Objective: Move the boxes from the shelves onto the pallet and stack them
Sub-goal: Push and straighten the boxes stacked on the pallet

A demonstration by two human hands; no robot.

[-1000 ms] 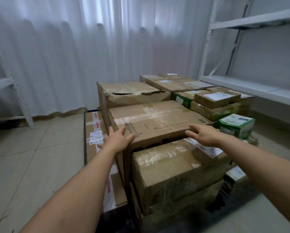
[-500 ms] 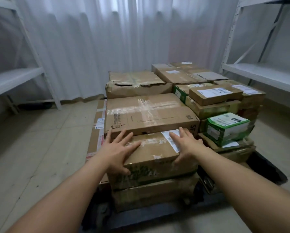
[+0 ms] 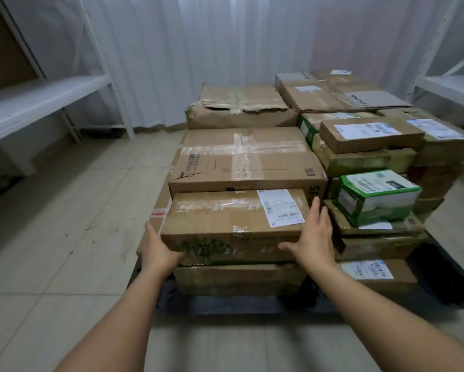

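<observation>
A black pallet (image 3: 252, 304) on the tiled floor carries several stacked cardboard boxes. At the near edge a brown box with a white shipping label (image 3: 225, 221) lies on top of a lower box (image 3: 238, 277). My left hand (image 3: 158, 251) wraps its lower left front corner. My right hand (image 3: 315, 237) lies flat along its right end, thumb on the front face. Directly behind it sits a wider taped box (image 3: 247, 162), slightly higher.
A green-and-white box (image 3: 373, 197) tops the stack right of my right hand, with more labelled boxes behind it. White metal shelves stand at left (image 3: 37, 98) and right (image 3: 451, 87). A white curtain (image 3: 212, 44) hangs behind. Bare floor tiles lie left of the pallet.
My hands slid off the top of the front box to its left and right ends. The view has drawn back and now faces the pallet squarely.
</observation>
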